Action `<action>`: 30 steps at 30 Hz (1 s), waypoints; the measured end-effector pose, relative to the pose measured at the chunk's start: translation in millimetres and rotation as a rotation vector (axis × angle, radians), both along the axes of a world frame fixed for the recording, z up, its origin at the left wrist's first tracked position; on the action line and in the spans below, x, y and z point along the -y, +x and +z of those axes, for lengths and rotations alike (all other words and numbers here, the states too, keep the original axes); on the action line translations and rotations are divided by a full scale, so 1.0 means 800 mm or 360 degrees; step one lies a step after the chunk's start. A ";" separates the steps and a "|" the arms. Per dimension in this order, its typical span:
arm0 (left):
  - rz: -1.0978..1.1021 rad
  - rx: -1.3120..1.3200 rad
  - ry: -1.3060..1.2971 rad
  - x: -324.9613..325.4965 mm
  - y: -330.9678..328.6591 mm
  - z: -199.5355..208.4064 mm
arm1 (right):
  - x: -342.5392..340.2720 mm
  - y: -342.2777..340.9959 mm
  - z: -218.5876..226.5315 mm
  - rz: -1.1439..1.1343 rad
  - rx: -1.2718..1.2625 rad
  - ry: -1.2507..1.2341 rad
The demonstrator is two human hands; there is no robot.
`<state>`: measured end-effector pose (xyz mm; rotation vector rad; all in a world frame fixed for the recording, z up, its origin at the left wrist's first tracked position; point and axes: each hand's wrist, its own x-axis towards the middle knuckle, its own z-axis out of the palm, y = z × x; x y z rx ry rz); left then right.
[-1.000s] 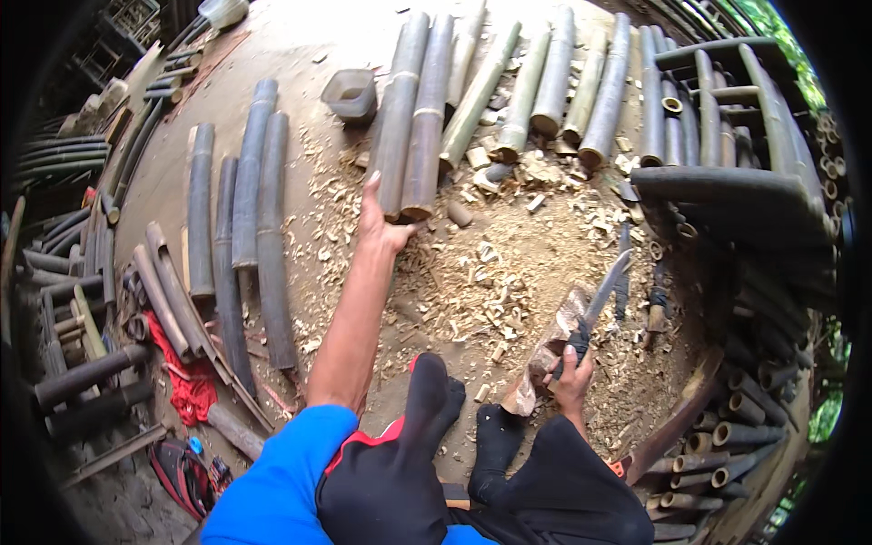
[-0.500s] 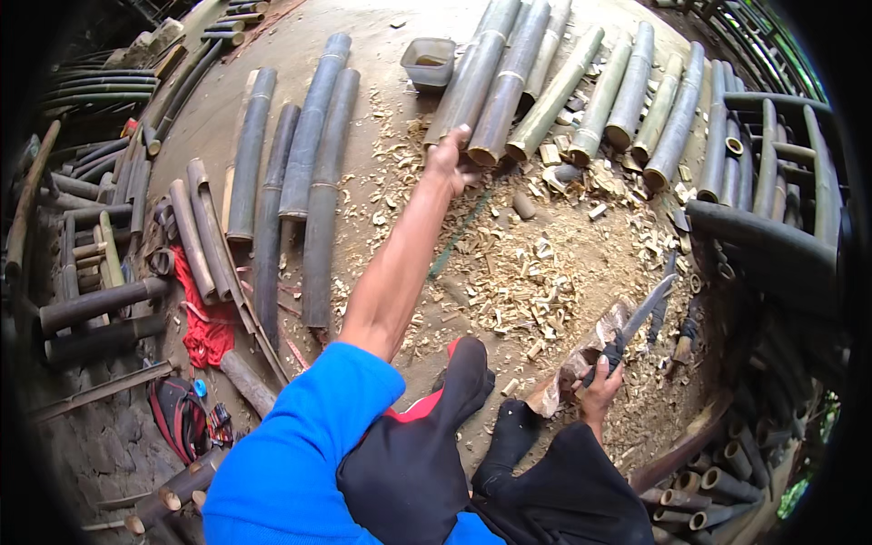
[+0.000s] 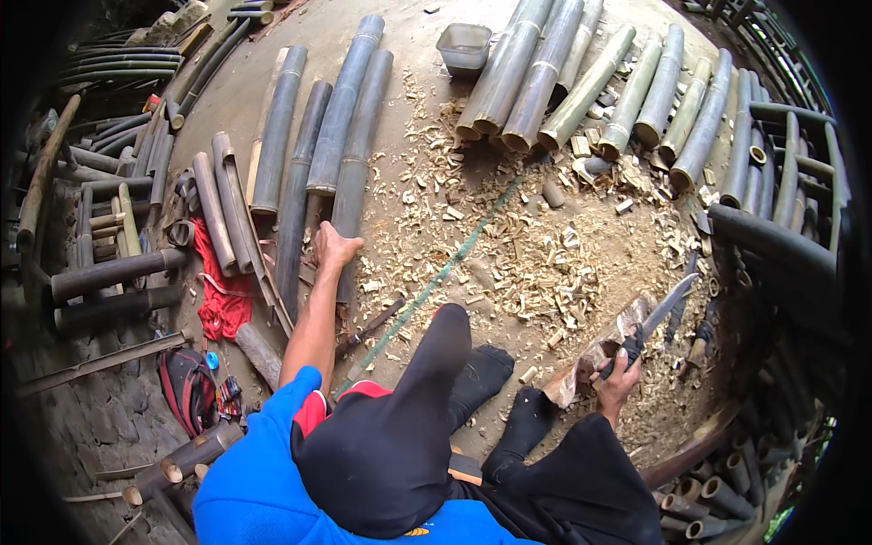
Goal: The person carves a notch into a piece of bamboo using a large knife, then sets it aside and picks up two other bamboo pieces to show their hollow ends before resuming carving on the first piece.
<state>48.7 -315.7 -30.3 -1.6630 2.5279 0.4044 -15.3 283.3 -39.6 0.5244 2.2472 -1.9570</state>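
Note:
My left hand [image 3: 334,247] lies across the lower end of a dark bamboo pole [image 3: 361,154]. Its thumb sticks out at the pole's right edge, and the fingers go over the left side, partly hidden. More bamboo poles [image 3: 348,100] lie beside this one. In my right hand [image 3: 618,386] is a long-bladed knife [image 3: 666,304], held by its black-wrapped handle with the blade pointing up and right. A rough-hewn wooden block [image 3: 595,356] lies just beneath the knife, by my right foot.
Bamboo poles [image 3: 586,89] lie in a row at the far right, with a plastic tub [image 3: 463,47] alongside. Pale wood chips [image 3: 545,272] cover the middle ground, crossed by a green strip [image 3: 445,270]. A red cloth [image 3: 221,291] and a backpack [image 3: 186,391] sit at left.
My left hand has moved from the far row of poles to the near end of a pole on the left. The view has shifted slightly. My right hand still holds the knife.

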 end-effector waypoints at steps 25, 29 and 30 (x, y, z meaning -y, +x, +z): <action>0.0330 0.0017 -0.0704 0.146 -0.010 0.065 | -0.017 -0.003 -0.016 0.0023 -0.0075 0.0022; 0.0127 0.0287 -0.1021 0.154 0.015 0.055 | -0.007 0.002 -0.010 0.0023 -0.0065 0.0040; -0.0056 0.0184 -0.1140 0.155 0.027 0.054 | -0.005 0.004 -0.011 0.0059 -0.0007 0.0010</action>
